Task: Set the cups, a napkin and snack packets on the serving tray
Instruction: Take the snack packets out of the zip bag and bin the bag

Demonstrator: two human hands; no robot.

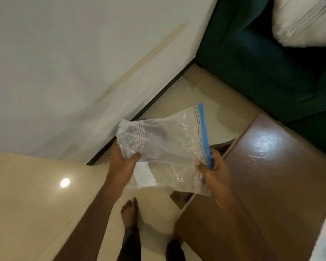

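Note:
A clear zip-top plastic bag [166, 147] with a blue seal strip is held in the air between both hands, above the floor. My left hand [123, 159] pinches its left edge with thumb on top. My right hand [213, 168] grips the blue sealed edge on the right. A white label or slip shows through the bag's lower part. No cups, napkin, snack packets or tray are in view.
A white bed [64, 72] fills the upper left, its dark base edge running diagonally. A glossy brown table [271, 176] stands at the right. A dark green sofa [262, 68] with a white pillow [305, 21] is behind. Beige tiled floor [26, 194] and my bare foot [129, 211] lie below.

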